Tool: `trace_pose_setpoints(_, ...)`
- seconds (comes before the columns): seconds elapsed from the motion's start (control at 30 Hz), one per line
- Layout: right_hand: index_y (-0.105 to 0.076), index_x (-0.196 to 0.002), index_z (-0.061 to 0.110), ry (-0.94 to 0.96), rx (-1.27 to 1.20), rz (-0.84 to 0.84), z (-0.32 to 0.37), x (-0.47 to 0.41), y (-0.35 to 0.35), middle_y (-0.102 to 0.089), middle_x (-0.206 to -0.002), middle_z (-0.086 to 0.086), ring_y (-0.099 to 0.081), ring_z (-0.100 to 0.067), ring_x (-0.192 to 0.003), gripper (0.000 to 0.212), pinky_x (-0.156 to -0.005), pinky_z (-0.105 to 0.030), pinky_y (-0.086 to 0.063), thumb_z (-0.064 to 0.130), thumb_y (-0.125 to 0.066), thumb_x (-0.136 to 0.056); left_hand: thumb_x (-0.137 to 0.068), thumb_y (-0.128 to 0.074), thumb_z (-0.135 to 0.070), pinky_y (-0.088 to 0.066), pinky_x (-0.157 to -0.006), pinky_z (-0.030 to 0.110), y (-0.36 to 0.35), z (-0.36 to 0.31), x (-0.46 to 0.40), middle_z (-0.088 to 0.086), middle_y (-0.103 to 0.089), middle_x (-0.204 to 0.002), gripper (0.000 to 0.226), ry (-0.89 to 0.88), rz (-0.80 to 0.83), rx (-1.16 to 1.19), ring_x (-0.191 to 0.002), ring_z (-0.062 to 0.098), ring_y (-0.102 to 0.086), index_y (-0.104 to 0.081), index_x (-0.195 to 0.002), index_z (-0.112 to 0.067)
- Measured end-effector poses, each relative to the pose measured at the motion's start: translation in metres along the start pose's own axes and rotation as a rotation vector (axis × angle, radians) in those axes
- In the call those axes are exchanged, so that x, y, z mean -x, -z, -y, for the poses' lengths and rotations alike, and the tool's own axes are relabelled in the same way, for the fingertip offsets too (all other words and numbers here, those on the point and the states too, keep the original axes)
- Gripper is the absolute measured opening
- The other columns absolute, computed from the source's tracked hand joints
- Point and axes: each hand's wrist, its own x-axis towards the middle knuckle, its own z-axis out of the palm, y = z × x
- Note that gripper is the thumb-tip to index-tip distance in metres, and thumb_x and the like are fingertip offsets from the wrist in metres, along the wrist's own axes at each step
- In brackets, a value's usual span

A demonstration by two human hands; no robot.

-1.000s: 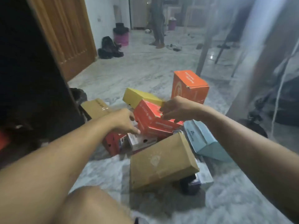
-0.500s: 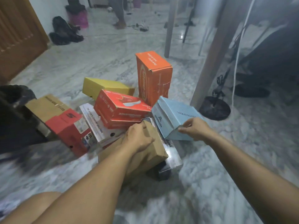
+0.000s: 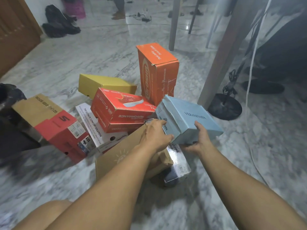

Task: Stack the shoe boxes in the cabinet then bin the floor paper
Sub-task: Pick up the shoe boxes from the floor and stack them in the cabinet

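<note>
Held up between both hands: pale blue shoe box (image 3: 186,120), tilted, printed lid facing up and right, at the near right of the heap. Left hand (image 3: 155,136) wrapped over its near left end, fingers curled round the lower corner. Right hand (image 3: 198,140) cupped beneath the near right edge, thumb up on the side, fingers curled under. Lifted clear of the plain brown box (image 3: 126,156) and of the silver-white box (image 3: 178,157) just below.

Piled on the grey marble floor (image 3: 249,163), touching or overlapping:
- tall orange box (image 3: 157,72) on end, far side, just behind the blue one;
- yellow box (image 3: 103,84) lying flat to its left;
- red box (image 3: 121,110) tilted across the middle, leaning on a white box (image 3: 93,128);
- brown-and-red box (image 3: 54,123) at the left, tipped toward the near side.

Farther off: wooden door (image 3: 15,35) at far left, dark bag (image 3: 58,24) on the floor beside it, pink bin (image 3: 75,6) beyond, partly cut off by the top edge. At right, a post (image 3: 222,52) and a black round stand base (image 3: 224,107). Someone's feet (image 3: 118,14) at the far end.
</note>
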Motion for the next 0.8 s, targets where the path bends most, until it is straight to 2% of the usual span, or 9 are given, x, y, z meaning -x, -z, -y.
trace_pose_setpoints(0.2,-0.052,-0.106,0.008,0.076,0.041,0.01,-0.001,-0.002,-0.006,-0.058,-0.095,-0.016,-0.062,-0.032,-0.091,0.053,-0.092,-0.051,-0.052,0.039,-0.076,-0.071,-0.08,-0.072,-0.035,-0.039,-0.1,0.03,0.011,0.005,0.002,0.001,-0.059,-0.133,0.057,0.069,-0.069,0.135,-0.124,0.02,-0.052,-0.056,-0.131,-0.017)
trace_pose_setpoints(0.33,-0.054,-0.098,0.01,0.146,0.098,0.067,-0.008,0.025,-0.019,-0.058,-0.09,-0.014,-0.061,-0.03,-0.085,0.036,-0.092,-0.053,-0.052,0.035,-0.072,-0.079,-0.079,-0.074,-0.04,-0.038,-0.085,0.022,0.026,-0.001,0.006,0.0,-0.065,-0.119,0.048,0.117,-0.18,0.389,-0.103,0.013,-0.056,-0.064,-0.118,-0.016)
trace_pose_setpoints(0.37,-0.054,-0.092,0.012,0.165,0.121,0.087,-0.01,0.032,-0.023,-0.057,-0.087,-0.013,-0.06,-0.028,-0.08,0.028,-0.091,-0.053,-0.052,0.033,-0.07,-0.082,-0.074,-0.075,-0.048,-0.04,-0.085,0.023,0.029,-0.003,0.005,-0.001,-0.066,-0.116,0.052,0.14,-0.199,0.465,-0.101,0.012,-0.057,-0.065,-0.115,-0.017)
trace_pose_setpoints(0.43,-0.054,-0.087,0.015,0.205,0.164,0.114,-0.014,0.048,-0.029,-0.056,-0.085,-0.011,-0.058,-0.027,-0.079,0.02,-0.094,-0.053,-0.05,0.029,-0.069,-0.085,-0.056,-0.073,-0.069,-0.047,-0.094,0.03,0.037,-0.006,0.002,-0.002,-0.064,-0.123,0.083,0.199,-0.221,0.603,-0.109,0.016,-0.059,-0.062,-0.122,-0.02)
trace_pose_setpoints(0.53,-0.057,-0.1,0.016,0.242,0.242,0.107,-0.021,0.057,-0.037,-0.061,-0.098,-0.013,-0.062,-0.03,-0.098,0.035,-0.088,-0.051,-0.056,0.031,-0.078,-0.075,-0.031,-0.072,-0.084,-0.047,-0.101,0.041,0.049,-0.007,0.002,-0.004,-0.059,-0.133,0.12,0.287,-0.198,0.782,-0.117,0.018,-0.058,-0.051,-0.135,-0.028)
trace_pose_setpoints(0.6,-0.055,-0.119,0.015,0.277,0.305,0.114,-0.031,0.057,-0.041,-0.064,-0.111,-0.013,-0.064,-0.029,-0.102,0.065,-0.067,-0.042,-0.061,0.035,-0.085,-0.065,-0.031,-0.08,-0.07,-0.05,-0.097,0.042,0.056,-0.005,0.004,-0.006,-0.064,-0.123,0.108,0.312,-0.196,0.872,-0.107,0.017,-0.063,-0.057,-0.127,-0.028)
trace_pose_setpoints(0.67,-0.049,-0.13,0.014,0.288,0.38,0.143,-0.04,0.058,-0.044,-0.063,-0.119,-0.012,-0.065,-0.026,-0.101,0.094,-0.052,-0.033,-0.057,0.043,-0.09,-0.051,-0.033,-0.081,-0.05,-0.056,-0.087,0.04,0.061,0.002,0.006,-0.007,-0.069,-0.115,0.097,0.359,-0.217,0.947,-0.098,0.017,-0.067,-0.059,-0.125,-0.026)
trace_pose_setpoints(0.73,-0.049,-0.131,0.018,0.283,0.439,0.167,-0.042,0.059,-0.046,-0.064,-0.12,-0.009,-0.066,-0.025,-0.101,0.099,-0.059,-0.034,-0.056,0.052,-0.087,-0.047,-0.041,-0.081,-0.033,-0.056,-0.067,0.031,0.069,0.008,0.008,-0.004,-0.068,-0.118,0.096,0.413,-0.221,1.028,-0.096,0.015,-0.066,-0.054,-0.133,-0.025)
trace_pose_setpoints(0.8,-0.056,-0.121,0.021,0.277,0.45,0.188,-0.04,0.061,-0.045,-0.065,-0.118,-0.009,-0.064,-0.025,-0.1,0.072,-0.081,-0.043,-0.057,0.053,-0.081,-0.061,-0.059,-0.081,-0.013,-0.05,-0.054,0.025,0.077,0.014,0.01,0.0,-0.067,-0.12,0.084,0.426,-0.238,1.098,-0.093,0.016,-0.065,-0.05,-0.137,-0.023)
